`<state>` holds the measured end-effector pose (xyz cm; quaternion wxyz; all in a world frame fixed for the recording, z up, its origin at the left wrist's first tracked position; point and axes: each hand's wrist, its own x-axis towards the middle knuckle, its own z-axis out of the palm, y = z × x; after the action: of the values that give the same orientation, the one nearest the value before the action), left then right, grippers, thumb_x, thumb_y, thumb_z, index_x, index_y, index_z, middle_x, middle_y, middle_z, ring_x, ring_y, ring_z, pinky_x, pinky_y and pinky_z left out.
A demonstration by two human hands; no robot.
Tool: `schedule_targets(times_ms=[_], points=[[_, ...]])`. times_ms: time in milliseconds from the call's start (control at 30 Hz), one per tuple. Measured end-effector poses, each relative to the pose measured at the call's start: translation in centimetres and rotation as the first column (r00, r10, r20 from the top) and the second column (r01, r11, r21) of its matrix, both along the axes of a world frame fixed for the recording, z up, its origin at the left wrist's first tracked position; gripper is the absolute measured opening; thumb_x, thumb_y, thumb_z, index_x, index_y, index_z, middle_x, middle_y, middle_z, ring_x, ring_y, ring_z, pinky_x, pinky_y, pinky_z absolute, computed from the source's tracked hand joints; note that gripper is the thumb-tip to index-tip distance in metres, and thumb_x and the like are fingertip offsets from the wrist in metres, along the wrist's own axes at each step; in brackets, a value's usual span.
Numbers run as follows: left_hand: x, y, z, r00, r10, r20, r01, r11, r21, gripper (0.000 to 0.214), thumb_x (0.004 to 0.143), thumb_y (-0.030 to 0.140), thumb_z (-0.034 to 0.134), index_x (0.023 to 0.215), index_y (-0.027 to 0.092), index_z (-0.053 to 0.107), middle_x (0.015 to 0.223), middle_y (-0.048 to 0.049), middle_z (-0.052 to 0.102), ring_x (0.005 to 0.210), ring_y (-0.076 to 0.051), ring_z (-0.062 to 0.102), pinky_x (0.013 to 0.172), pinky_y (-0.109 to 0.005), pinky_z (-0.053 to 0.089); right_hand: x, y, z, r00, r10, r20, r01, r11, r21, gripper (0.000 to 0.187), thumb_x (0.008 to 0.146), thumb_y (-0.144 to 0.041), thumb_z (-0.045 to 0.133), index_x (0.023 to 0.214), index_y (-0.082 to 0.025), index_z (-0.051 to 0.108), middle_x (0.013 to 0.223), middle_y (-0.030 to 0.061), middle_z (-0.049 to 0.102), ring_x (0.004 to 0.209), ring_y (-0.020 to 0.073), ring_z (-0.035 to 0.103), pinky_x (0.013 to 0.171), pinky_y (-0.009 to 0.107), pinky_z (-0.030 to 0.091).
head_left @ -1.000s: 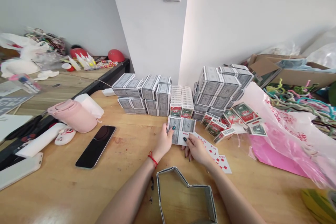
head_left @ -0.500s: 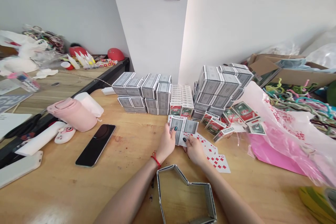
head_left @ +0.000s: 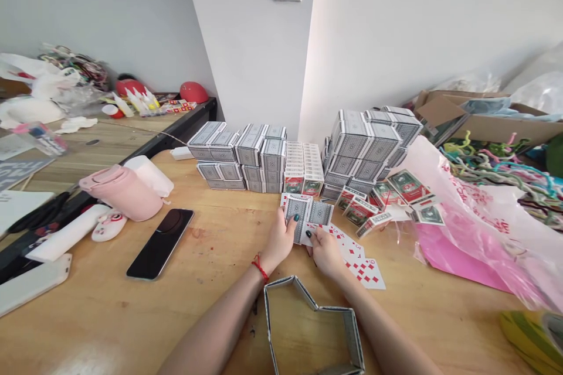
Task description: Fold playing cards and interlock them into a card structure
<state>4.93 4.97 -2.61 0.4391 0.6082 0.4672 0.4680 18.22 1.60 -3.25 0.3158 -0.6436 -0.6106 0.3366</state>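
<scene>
My left hand [head_left: 282,235] is closed on several playing cards [head_left: 297,214] held upright, their grey patterned backs facing me. Between the thumb and fingers of my right hand [head_left: 324,245] is a playing card [head_left: 313,231], its white face showing, against the lower part of those cards. Just behind stands another grey-backed card [head_left: 320,212]; what supports it is hidden. Face-up diamond cards [head_left: 366,272] lie fanned on the table beside my right hand. Nearer to me, between my forearms, sits an open frame of folded cards [head_left: 336,309] with an angular, notched outline.
Blocks built of cards are stacked at the left [head_left: 220,155] and the right [head_left: 365,149], with card boxes [head_left: 303,167] between them. Loose card boxes [head_left: 360,211] lie at right near pink plastic [head_left: 461,255]. A phone [head_left: 160,243], a pink cup [head_left: 121,190] and yellow tape [head_left: 528,334] are also on the table.
Almost nothing differs. The cards in my left hand have tilted very slightly, and the view has shifted a little; both hands keep their places and their hold.
</scene>
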Motion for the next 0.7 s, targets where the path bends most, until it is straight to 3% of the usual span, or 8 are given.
schedule_targets(times_ms=[133,367,567,700], points=[[-0.4,0.2,0.2,0.98,-0.118,0.158,0.129,0.989,-0.067,0.036,0.076,0.017,0.052,0.109,0.018,0.039,0.118,-0.0114,0.053,0.107,-0.018,0.052,0.09,-0.035,0.043,0.1,-0.3,0.1,0.995,0.01,-0.104,-0.008,1.0,0.023,0.029,0.084,-0.031,0.032,0.058,-0.022,0.04,0.048,-0.0007,0.05,0.042,0.014,0.047,0.047,0.026,0.037],[-0.6,0.5,0.3,0.948,-0.072,0.31,0.124,0.98,-0.152,0.035,0.074,0.02,0.057,0.108,0.017,0.047,0.117,-0.0115,0.056,0.105,-0.02,0.055,0.09,-0.036,0.043,-0.1,-0.5,0.2,0.968,-0.036,-0.249,0.058,0.995,0.079,0.025,0.083,-0.043,0.04,0.069,-0.023,0.037,0.054,-0.0029,0.048,0.042,0.0128,0.046,0.042,0.024,0.036],[-0.5,0.6,0.1,0.939,-0.024,0.342,0.083,0.984,-0.16,0.038,0.073,0.02,0.059,0.109,0.017,0.05,0.116,-0.0111,0.058,0.105,-0.021,0.055,0.09,-0.038,0.042,-0.6,-0.9,0.1,0.995,-0.103,-0.012,0.103,0.961,0.255,0.019,0.082,-0.038,0.042,0.076,-0.02,0.046,0.057,-0.0021,0.049,0.046,0.0122,0.044,0.047,0.024,0.037],[-0.4,0.5,-0.2,0.944,0.02,0.33,0.031,0.988,-0.151,0.036,0.072,0.023,0.062,0.106,0.017,0.052,0.115,-0.0105,0.058,0.107,-0.022,0.054,0.092,-0.038,0.04,-1.0,-1.1,0.1,0.977,-0.146,0.156,0.07,0.909,0.412,0.024,0.085,-0.03,0.037,0.088,-0.017,0.057,0.068,0.0043,0.059,0.059,0.0159,0.053,0.058,0.028,0.043]])
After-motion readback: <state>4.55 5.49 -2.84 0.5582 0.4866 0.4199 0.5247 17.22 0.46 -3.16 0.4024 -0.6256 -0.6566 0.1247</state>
